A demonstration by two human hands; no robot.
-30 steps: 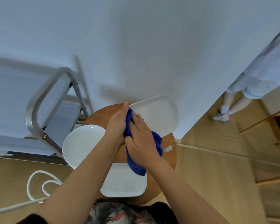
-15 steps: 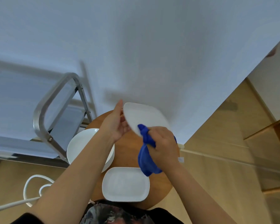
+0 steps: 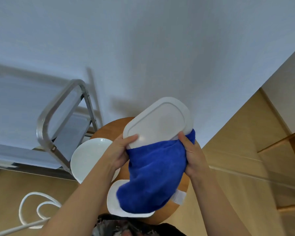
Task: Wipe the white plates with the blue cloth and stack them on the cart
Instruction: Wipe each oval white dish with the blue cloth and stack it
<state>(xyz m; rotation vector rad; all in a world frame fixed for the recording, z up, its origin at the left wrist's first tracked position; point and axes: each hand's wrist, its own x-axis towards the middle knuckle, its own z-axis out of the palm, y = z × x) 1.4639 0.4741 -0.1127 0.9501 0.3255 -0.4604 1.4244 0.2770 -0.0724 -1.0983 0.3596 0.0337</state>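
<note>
I hold a white rectangular plate (image 3: 157, 121) tilted up above the round wooden table (image 3: 107, 129), its underside facing me. My left hand (image 3: 120, 150) grips its near left edge. My right hand (image 3: 192, 155) holds the blue cloth (image 3: 153, 176) against the plate's near right edge; the cloth hangs down wide below the plate. A round white plate (image 3: 87, 159) lies on the table's left side. A second rectangular white plate (image 3: 114, 200) lies at the table's near edge, mostly hidden by the cloth.
The metal cart (image 3: 49, 114) with its tubular handle stands left of the table against the white wall. A white cable (image 3: 32, 205) coils on the wooden floor at lower left. Wooden furniture edges show at far right.
The rectangular plate has been lifted off the table and turned underside up. The cloth has spread open under it, with my right hand now at the plate's right edge.
</note>
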